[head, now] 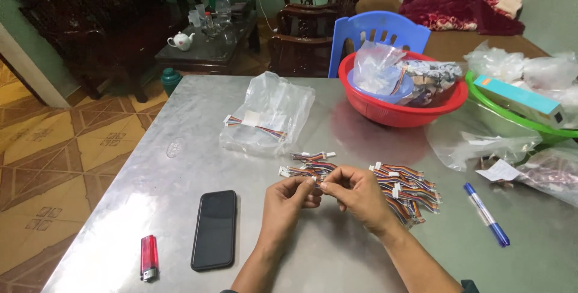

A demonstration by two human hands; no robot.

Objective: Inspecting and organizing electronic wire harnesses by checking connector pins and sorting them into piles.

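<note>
Both hands (pixel 325 193) pinch a short rainbow-coloured, white-plugged wire harness (pixel 308 171).

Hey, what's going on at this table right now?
A person sits at a metal table, pinching a small multicoloured ribbon cable between the left hand and right hand. A heap of the same cables lies just right of the hands, and one more lies on a clear plastic bag further back. A black phone and a red lighter lie to the left, a blue pen to the right.
</note>
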